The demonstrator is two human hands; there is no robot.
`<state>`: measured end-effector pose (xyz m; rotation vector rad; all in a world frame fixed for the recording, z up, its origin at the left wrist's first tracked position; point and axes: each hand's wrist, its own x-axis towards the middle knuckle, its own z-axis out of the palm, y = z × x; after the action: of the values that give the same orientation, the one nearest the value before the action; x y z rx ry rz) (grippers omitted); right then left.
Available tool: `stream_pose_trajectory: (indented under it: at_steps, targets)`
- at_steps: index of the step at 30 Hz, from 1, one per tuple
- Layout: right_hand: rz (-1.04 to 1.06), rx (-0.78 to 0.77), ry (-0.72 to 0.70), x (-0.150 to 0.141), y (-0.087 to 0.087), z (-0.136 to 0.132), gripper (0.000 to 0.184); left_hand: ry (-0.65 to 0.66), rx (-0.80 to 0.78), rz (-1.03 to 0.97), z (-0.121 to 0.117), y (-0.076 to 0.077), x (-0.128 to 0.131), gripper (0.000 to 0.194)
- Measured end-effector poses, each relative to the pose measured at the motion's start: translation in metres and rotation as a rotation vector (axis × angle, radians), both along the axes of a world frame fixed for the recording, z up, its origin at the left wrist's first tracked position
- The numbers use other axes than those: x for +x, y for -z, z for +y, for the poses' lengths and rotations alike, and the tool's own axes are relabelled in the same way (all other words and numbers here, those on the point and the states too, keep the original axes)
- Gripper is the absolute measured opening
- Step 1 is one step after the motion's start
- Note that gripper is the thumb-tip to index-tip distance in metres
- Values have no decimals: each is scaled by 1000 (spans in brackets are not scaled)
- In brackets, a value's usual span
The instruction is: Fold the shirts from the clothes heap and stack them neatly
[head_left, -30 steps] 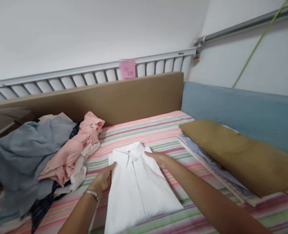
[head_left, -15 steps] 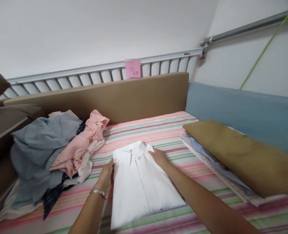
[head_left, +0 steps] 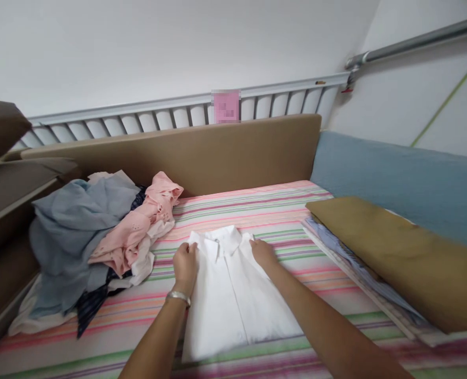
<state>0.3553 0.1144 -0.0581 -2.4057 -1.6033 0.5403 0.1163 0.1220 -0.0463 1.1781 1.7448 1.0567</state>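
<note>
A white collared shirt (head_left: 213,295), folded into a rough rectangle with its front facing up, lies on the striped bed sheet (head_left: 252,208). Its collar points away from me. My left hand (head_left: 186,266), with a silver bracelet at the wrist, pinches the shirt's left shoulder edge. On the other side, my right hand (head_left: 262,253) grips the right shoulder edge beside the collar. Both hands are closed on the cloth, and parts of the fingers are hidden under it.
To the left lies a heap of crumpled clothes, with a blue garment (head_left: 83,210) and a pink garment (head_left: 138,229). A stack of folded clothes topped by an olive garment (head_left: 395,252) lies right. Behind stand a brown padded board (head_left: 217,158) and a radiator (head_left: 158,120).
My left hand has moved up to the shirt's left shoulder corner and closed on it. My right hand stays at the right shoulder. The view has turned slightly left.
</note>
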Motion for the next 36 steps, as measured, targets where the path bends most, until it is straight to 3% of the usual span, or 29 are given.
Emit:
stream_pose_trajectory:
  at_steps: [6, 11, 16, 20, 25, 29, 36]
  targets:
    - [-25, 29, 107, -18, 1, -7, 39, 32, 8, 136, -3, 5, -13, 16]
    - [-16, 47, 92, -15, 1, -8, 38, 121, -149, -34, 4, 4, -24, 32]
    - [-14, 61, 71, -13, 1, -10, 38, 157, -219, -113, 8, 4, -22, 25]
    - [-13, 69, 67, -14, 0, -10, 39, 117, -129, -41, 10, 6, -15, 17]
    - [-7, 72, 77, -14, 0, -11, 38, 16, 75, 187, 13, -2, -15, 14]
    - [9, 74, 97, -14, 1, -11, 37, -15, 145, 322, 12, -2, -14, 9]
    - [30, 106, 112, -8, 3, -10, 37, -56, 132, 220, 11, 11, -14, 14]
